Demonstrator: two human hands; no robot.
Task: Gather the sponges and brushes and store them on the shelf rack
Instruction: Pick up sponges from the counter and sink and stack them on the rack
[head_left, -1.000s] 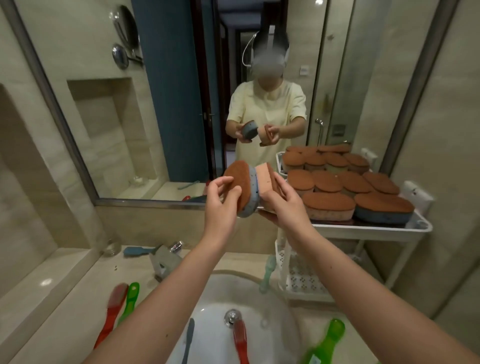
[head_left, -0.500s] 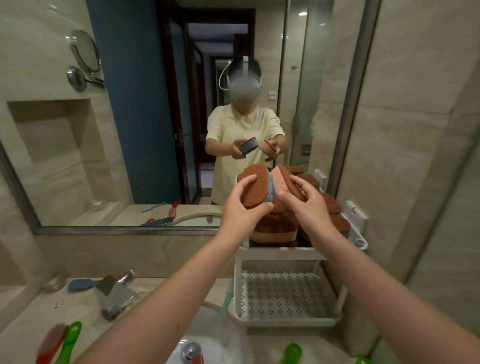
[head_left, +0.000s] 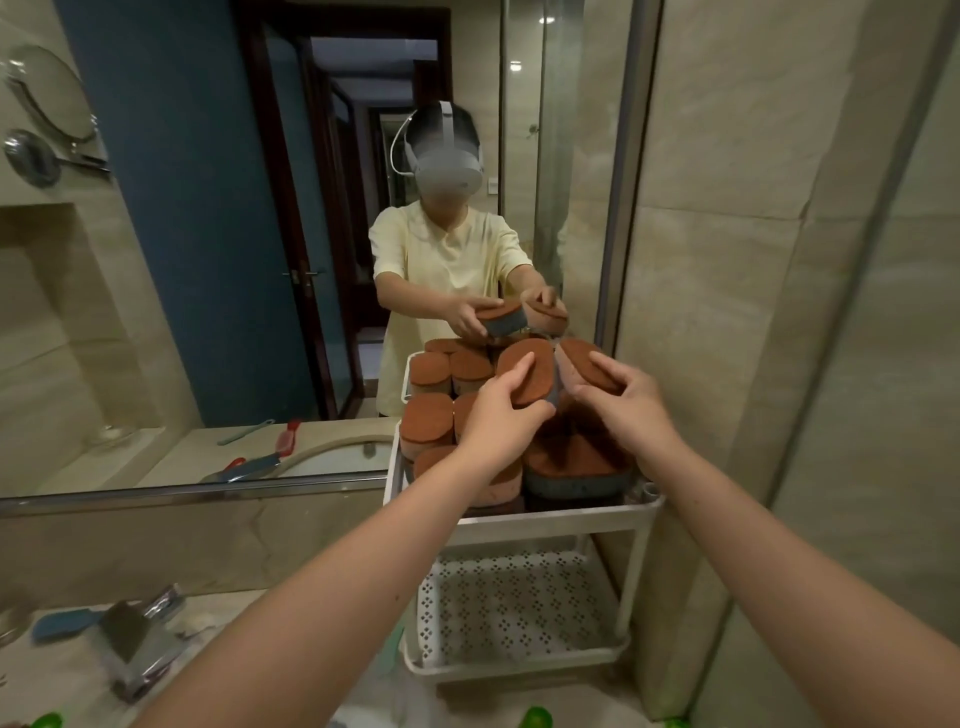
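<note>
My left hand (head_left: 498, 415) grips a blue-grey sponge with a brown scouring top (head_left: 535, 376). My right hand (head_left: 631, 408) grips a pink sponge with a brown top (head_left: 582, 364). Both sponges hover side by side just over the top tier of the white shelf rack (head_left: 550, 519), which is packed with several brown-topped sponges (head_left: 428, 423). The rack's lower perforated tier (head_left: 514, 608) holds nothing that I can see. A blue brush (head_left: 65, 623) lies on the counter at the lower left.
A chrome faucet (head_left: 140, 644) stands at the lower left on the counter. Green brush handles (head_left: 537, 719) poke in at the bottom edge. The mirror (head_left: 208, 260) behind the rack reflects a person and the rack. A tiled wall (head_left: 779, 312) is at the right.
The view has swung right and closer to the rack. Both hands have carried their sponges forward and down, tilting them flatter over the rack's top tier.
</note>
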